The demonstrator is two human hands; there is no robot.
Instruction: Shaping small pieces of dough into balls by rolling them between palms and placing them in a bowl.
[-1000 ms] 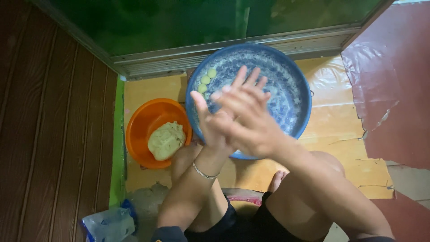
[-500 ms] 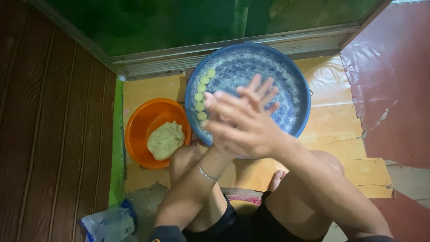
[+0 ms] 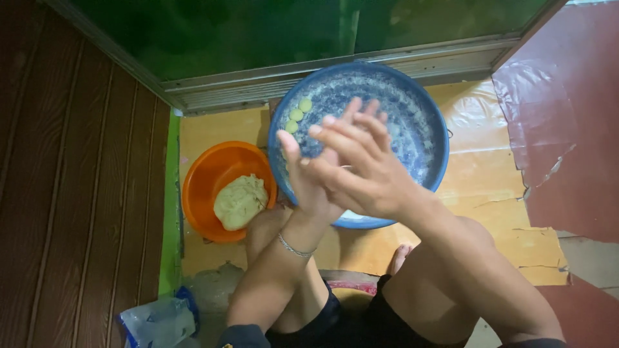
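My left hand (image 3: 309, 183) and my right hand (image 3: 364, 171) are pressed palm to palm, fingers spread, over the near left part of a large blue patterned basin (image 3: 422, 119). Whatever lies between the palms is hidden. Small pale green dough balls (image 3: 296, 114) line the basin's left inner edge. An orange bowl (image 3: 206, 177) to the left holds a lump of pale dough (image 3: 240, 201). A thin bracelet (image 3: 293, 247) circles my left wrist.
I sit on the floor with bent knees over yellow sheeting (image 3: 496, 193). A brown ribbed wall panel (image 3: 77, 193) runs along the left, a metal door track (image 3: 258, 87) along the top. A crumpled plastic bag (image 3: 155, 322) lies at the lower left. Red flooring (image 3: 567, 129) is on the right.
My pressed hands slid against each other, first to the right and then back left, fingers shifting. The basin and orange bowl stayed in place.
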